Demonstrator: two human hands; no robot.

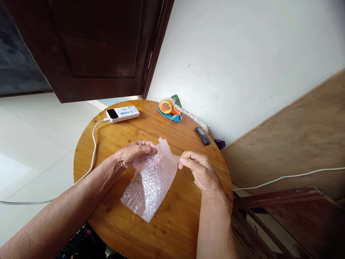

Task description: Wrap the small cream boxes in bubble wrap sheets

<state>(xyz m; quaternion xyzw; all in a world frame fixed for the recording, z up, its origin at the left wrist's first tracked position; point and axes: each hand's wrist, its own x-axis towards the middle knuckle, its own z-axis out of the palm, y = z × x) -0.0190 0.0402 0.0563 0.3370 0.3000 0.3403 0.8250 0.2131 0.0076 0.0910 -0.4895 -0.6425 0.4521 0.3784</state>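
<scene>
A pinkish, see-through sheet of bubble wrap [159, 176] is stretched between my hands above the round wooden table [178, 226]. Its lower part hangs down in a fold towards the near side. My left hand [137, 153] grips the sheet's upper left part, thumb on top, fingers partly hidden behind the plastic. At the right corner, my right hand [198, 167] pinches the edge between thumb and forefinger, the other fingers curled. Whether anything lies inside the wrap cannot be made out.
A white power bank [125, 113] with a white cable [94, 147] lies at the back left. Further right are an orange and blue tape dispenser [169, 109] and a dark, partly blurred object [202, 136]. A wall [237, 64] and dark door [102, 46] stand behind.
</scene>
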